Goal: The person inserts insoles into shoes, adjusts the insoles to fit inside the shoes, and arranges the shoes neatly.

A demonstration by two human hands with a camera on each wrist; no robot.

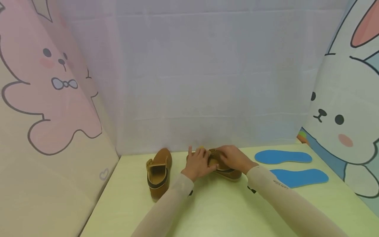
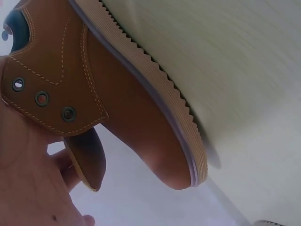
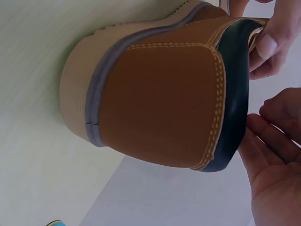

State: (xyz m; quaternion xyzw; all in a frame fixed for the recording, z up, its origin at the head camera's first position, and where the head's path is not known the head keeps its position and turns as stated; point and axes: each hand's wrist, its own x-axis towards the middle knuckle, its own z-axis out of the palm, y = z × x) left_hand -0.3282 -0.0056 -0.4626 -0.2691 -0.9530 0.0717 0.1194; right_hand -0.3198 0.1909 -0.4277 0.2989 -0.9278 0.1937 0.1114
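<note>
Both hands are on a brown shoe (image 1: 232, 175) with a dark collar, standing on the table with its toe to the left. My left hand (image 1: 197, 164) grips it near the tongue (image 2: 91, 162) and the eyelet flap (image 2: 51, 103), thumb at the opening's edge. The three eyelets in the left wrist view carry no lace. Over the opening, my right hand (image 1: 235, 159) holds the far side of the shoe. Its fingertips are partly hidden behind the collar (image 3: 235, 94) in the right wrist view.
A matching brown shoe (image 1: 160, 191) stands on the left of the pale table (image 1: 219, 210), toe away from me. Two blue insoles (image 1: 275, 157) lie at the right. A white cloth (image 1: 213, 72) hangs behind the table, with rabbit-printed panels (image 1: 349, 105) at both sides.
</note>
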